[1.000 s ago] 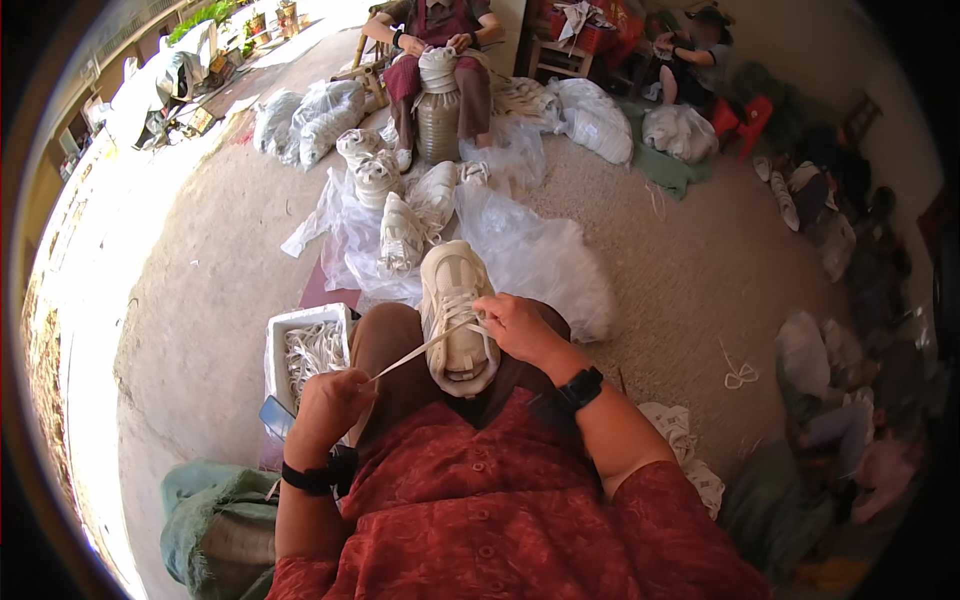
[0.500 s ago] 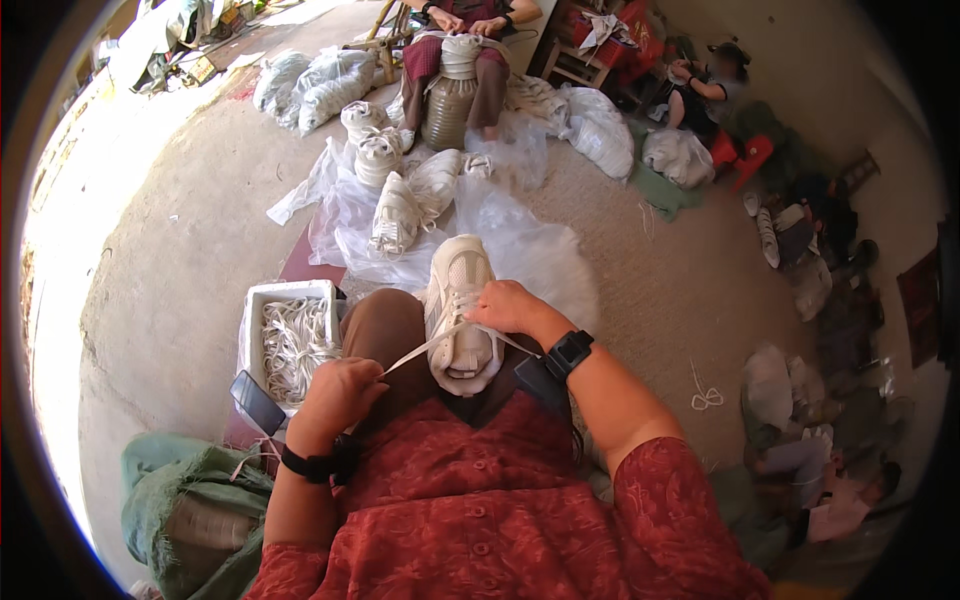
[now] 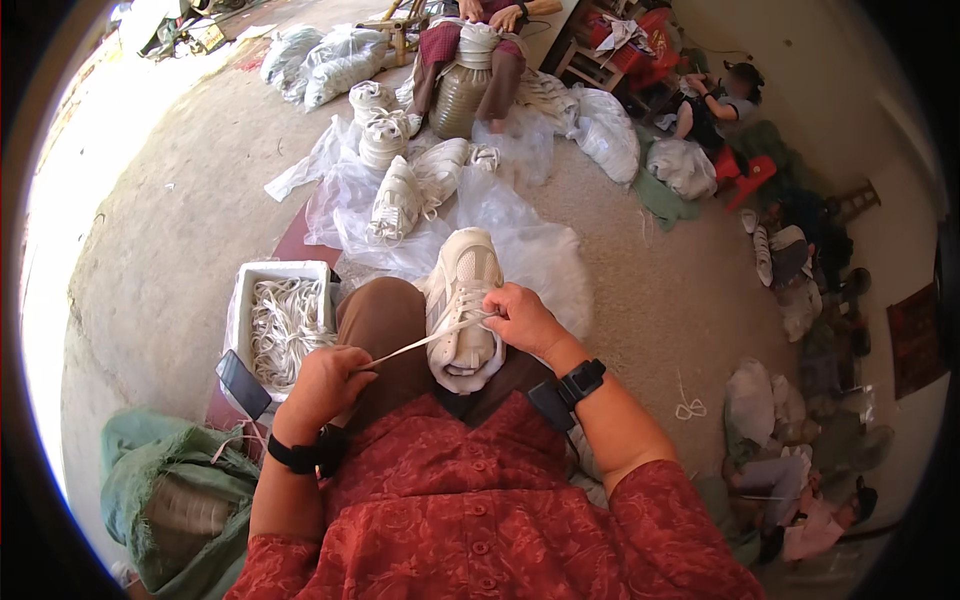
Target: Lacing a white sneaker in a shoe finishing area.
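Left hand and right hand both pinch a flat off-white lace over a cream mesh-toed sneaker between the thighs, toe-end rows apparently threaded, the held length not yet worked in.

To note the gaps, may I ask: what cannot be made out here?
Head view:
Cream mesh shoe: underside hidden by its upper.
Bare right hand: palm hidden by knuckles.
White foam box: floor covered by flat white laces.
Seated co-worker in brown trousers: head cut off by top edge.

Left hand fisted, right hand pinching
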